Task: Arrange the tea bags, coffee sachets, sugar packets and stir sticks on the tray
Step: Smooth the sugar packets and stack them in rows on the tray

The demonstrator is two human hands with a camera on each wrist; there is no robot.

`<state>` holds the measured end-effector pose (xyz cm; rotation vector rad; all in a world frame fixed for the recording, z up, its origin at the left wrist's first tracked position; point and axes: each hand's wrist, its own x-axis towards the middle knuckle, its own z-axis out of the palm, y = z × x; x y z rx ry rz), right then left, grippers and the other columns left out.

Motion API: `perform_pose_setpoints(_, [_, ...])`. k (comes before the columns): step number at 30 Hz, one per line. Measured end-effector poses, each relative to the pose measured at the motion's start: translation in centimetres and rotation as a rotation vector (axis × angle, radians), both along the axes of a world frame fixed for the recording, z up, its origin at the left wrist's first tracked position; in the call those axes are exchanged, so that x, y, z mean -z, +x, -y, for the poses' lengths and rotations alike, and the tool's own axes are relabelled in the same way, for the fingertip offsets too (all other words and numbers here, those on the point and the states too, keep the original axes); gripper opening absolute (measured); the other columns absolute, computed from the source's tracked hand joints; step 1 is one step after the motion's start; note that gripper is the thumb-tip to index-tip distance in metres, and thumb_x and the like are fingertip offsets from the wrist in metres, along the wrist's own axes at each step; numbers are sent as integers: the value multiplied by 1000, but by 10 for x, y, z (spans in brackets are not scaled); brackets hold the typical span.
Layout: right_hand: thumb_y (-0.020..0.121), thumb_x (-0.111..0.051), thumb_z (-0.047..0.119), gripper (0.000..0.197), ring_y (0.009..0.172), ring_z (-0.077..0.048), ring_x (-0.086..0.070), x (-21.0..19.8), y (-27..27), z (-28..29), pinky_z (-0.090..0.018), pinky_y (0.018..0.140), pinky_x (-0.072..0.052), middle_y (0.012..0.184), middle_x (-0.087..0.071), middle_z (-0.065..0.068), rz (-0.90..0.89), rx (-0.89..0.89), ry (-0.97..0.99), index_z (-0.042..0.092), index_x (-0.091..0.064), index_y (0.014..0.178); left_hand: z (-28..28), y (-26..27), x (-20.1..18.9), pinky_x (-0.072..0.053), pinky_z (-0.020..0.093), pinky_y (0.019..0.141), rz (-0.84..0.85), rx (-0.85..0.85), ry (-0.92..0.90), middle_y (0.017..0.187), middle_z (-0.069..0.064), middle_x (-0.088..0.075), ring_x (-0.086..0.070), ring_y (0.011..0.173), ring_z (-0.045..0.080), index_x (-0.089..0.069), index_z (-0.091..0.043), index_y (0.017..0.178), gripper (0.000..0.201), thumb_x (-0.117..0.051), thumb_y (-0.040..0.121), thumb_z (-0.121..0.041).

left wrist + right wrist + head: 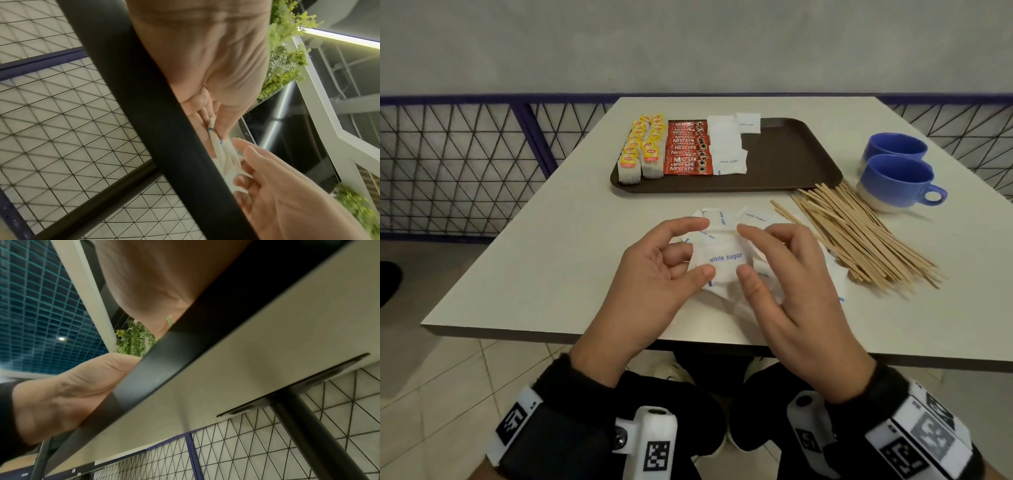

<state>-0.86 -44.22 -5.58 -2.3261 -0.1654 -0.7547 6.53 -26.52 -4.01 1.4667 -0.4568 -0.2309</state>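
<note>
Over the near part of the table, my left hand [703, 247] and right hand [743, 251] hold a small stack of white sugar packets [724, 260] between thumbs and fingertips, one hand at each side. More loose sugar packets [722, 219] lie under and beyond the hands. The left wrist view shows the held packets [224, 155] edge-on between both hands. On the brown tray [784, 171] stand rows of yellow tea bags [643, 147], red coffee sachets [688, 150] and sugar packets [726, 144]; its right half is bare. Wooden stir sticks [859, 236] lie in a loose pile right of the hands.
Two blue cups [893, 180] stand at the table's right, beside the tray and the far ends of the sticks. A wire mesh fence [458, 164] runs behind and left of the table. In the right wrist view the table edge [185, 345] hides my fingers.
</note>
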Motion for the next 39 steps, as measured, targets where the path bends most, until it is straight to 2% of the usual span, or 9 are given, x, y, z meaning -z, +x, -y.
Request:
perform_pose_setpoints(4, [97, -60, 38, 38, 105, -12, -50, 2, 3, -3, -28, 90, -45, 113, -50, 11, -69, -9, -16, 24, -59, 132, 3, -6, 1, -55, 53, 94, 63, 2, 50, 101, 21, -75, -70, 97, 40, -59, -17, 131, 43, -60, 95, 7])
perform_pose_setpoints(8, [95, -70, 27, 23, 83, -7, -53, 1, 0, -3, -17, 73, -41, 100, -54, 11, 35, 30, 71, 20, -67, 117, 6, -7, 1, -56, 47, 96, 85, 32, 92, 108, 7, -77, -72, 105, 27, -59, -16, 134, 40, -55, 99, 3])
perform_pose_setpoints(11, [94, -73, 22, 11, 76, -8, -56, -1, -2, -2, -16, 68, -44, 95, -58, 8, 83, 39, 145, 20, -71, 105, 6, -8, 0, -60, 43, 89, 87, 30, 93, 110, 2, -77, -72, 107, 23, -58, -17, 135, 40, -55, 100, 2])
perform_pose_setpoints(15, [90, -75, 22, 12, 77, -10, -57, -1, -1, -1, -10, 65, -43, 92, -56, 8, 53, 28, 181, 24, -64, 93, 3, -9, -1, -61, 41, 85, 59, 32, 36, 109, 8, -77, -73, 104, 27, -58, -12, 133, 38, -54, 99, 4])
perform_pose_setpoints(20, [93, -72, 29, 13, 83, -10, -58, -1, 3, -1, -19, 62, -48, 92, -55, 9, 13, 21, 194, 26, -60, 89, 1, -8, -2, -62, 37, 83, 27, 40, -5, 106, 9, -78, -75, 96, 30, -61, -9, 125, 38, -66, 90, 5])
perform_pose_setpoints(26, [93, -70, 36, 13, 73, -21, -67, 4, 5, 2, -46, 58, -57, 87, -64, 5, -25, -44, 338, 31, -57, 93, 2, -5, 0, -61, 36, 87, 21, 54, 3, 108, 6, -77, -76, 96, 28, -61, -13, 125, 48, -68, 86, 14])
perform_pose_setpoints(30, [92, -72, 29, 14, 72, -22, -66, 3, 7, 5, -44, 62, -57, 86, -65, 4, -29, -68, 351, 32, -61, 101, 2, -6, 0, -61, 38, 88, 22, 57, 0, 106, 7, -78, -75, 96, 32, -61, -13, 123, 45, -70, 86, 10])
perform_pose_setpoints(34, [91, -75, 23, 20, 73, -16, -65, 4, 5, 5, -36, 65, -56, 89, -64, 10, -1, -52, 289, 31, -66, 107, 2, -6, 0, -61, 33, 83, 7, 53, -14, 104, 9, -78, -75, 97, 26, -61, -8, 124, 37, -65, 90, 8])
perform_pose_setpoints(39, [90, -75, 34, 35, 75, -25, -67, 4, 8, 6, -47, 63, -59, 105, -67, 8, -87, -63, 434, 35, -64, 124, 0, -6, 0, -61, 32, 84, 13, 55, -9, 105, 9, -78, -75, 99, 26, -60, -8, 126, 41, -63, 91, 12])
